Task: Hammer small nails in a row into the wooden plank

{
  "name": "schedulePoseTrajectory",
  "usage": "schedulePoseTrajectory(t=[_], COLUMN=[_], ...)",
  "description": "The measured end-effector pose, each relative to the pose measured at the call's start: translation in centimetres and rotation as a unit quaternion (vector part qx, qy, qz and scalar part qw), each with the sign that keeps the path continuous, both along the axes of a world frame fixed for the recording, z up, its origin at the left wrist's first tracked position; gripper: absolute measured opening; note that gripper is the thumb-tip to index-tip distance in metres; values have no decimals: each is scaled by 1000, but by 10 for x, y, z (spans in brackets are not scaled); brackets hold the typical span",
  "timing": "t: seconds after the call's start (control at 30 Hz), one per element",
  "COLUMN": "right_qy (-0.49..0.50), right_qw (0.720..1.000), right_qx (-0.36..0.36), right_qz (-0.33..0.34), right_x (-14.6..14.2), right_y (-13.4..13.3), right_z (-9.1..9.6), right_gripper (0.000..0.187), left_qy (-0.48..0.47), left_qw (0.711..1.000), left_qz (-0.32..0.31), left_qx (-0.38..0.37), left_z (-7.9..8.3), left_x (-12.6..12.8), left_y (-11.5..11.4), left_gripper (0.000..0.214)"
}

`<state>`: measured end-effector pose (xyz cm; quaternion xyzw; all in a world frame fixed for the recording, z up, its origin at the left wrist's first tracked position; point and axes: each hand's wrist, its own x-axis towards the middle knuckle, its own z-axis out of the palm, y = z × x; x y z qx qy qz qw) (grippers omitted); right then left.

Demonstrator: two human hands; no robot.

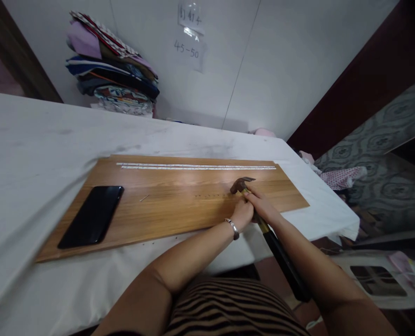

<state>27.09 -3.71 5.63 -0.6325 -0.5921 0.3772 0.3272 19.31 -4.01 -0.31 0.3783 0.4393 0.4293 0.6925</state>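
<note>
My right hand (261,204) is wrapped round a claw hammer (241,185) close below its metal head, and the black grip hangs down past the table edge. Right beside it, my left hand (243,213), with a silver bracelet on the wrist, is closed over the wooden board (165,217); what its fingers hold, if anything, is hidden. A short row of small nails or marks (211,196) runs across the board to the left of the hammer head. Farther left lies a loose nail (144,198). Two white measuring strips (197,166) stretch along the board's far side.
A black phone (92,217) rests on the board's left end. The board lies on a table with a white cloth (46,135). Folded clothes (113,70) are stacked against the wall at the back left. A few dark specks dot the cloth near the board's front edge.
</note>
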Motion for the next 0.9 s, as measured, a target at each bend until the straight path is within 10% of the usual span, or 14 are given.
schedulePoseTrajectory(t=[0.4,0.6,0.9], right_qy=[33,35,-95], right_qw=[999,997,990], right_qx=[-23,-62,-73], right_qz=[-2,-41,76], right_x=[3,26,52], right_y=[-5,-23,-52], right_z=[2,1,10], right_gripper=[53,70,77], left_qy=[-23,-35,-63], left_qw=[998,997,997], left_qz=[-27,-39,-24], left_qx=[-44,-64,-32], left_z=[23,16,-1], left_x=[-9,-10,-1], left_y=[-6,-2,0], left_gripper=[36,29,30])
